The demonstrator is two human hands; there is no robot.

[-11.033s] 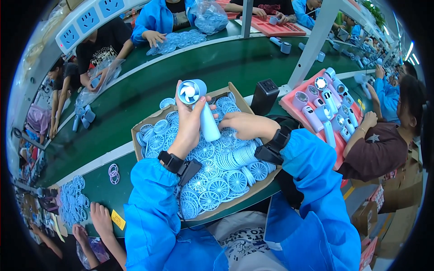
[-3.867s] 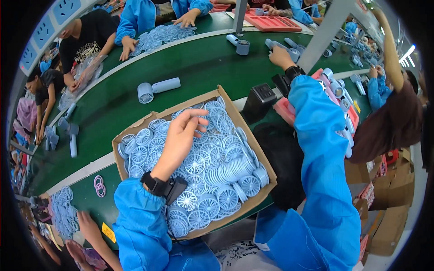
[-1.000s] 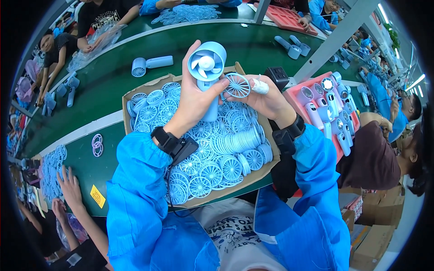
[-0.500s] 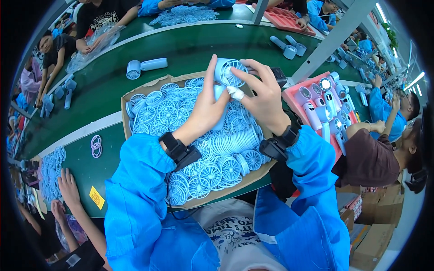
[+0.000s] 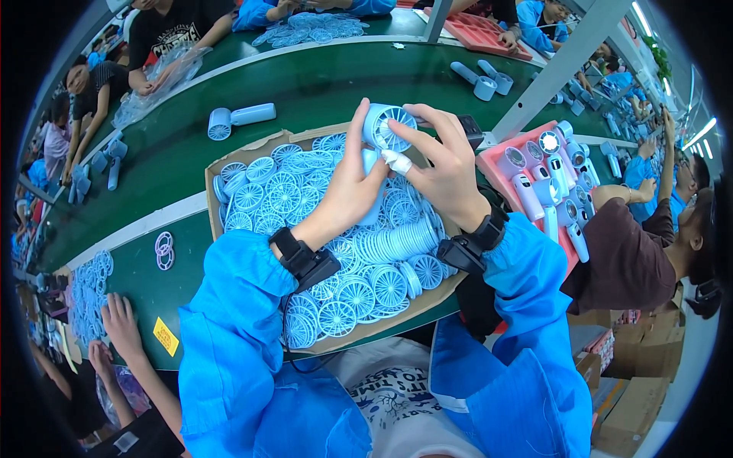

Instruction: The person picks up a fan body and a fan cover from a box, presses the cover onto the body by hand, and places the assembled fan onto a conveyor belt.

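Note:
Above the box I hold a light-blue handheld fan [image 5: 376, 120], its round spoked grille turned up and toward the right. My left hand [image 5: 342, 191] is closed around the fan's left side and upper handle. My right hand [image 5: 447, 168] grips the head from the right, with a finger pressed on the grille and other fingers behind the rim. Its thumb, with a white wrap on the tip, rests at the lower edge of the head. Under both hands is a cardboard box [image 5: 214, 204] full of loose light-blue fan grilles [image 5: 284, 192], some stacked in a row.
A pink tray [image 5: 498, 162] of handheld fans stands at the right. On the green belt [image 5: 172, 141] beyond the box lies another blue fan [image 5: 243, 116]. Left are purple rings [image 5: 164, 250], a yellow label [image 5: 166, 337] and a co-worker's hand [image 5: 122, 324] by piled grilles. A metal post [image 5: 538, 95] rises behind the tray.
The fans on the belt have shifted slightly left. My hands stay almost in place, and the fan between them has tilted a little. The neighbouring hand at the left has moved slightly.

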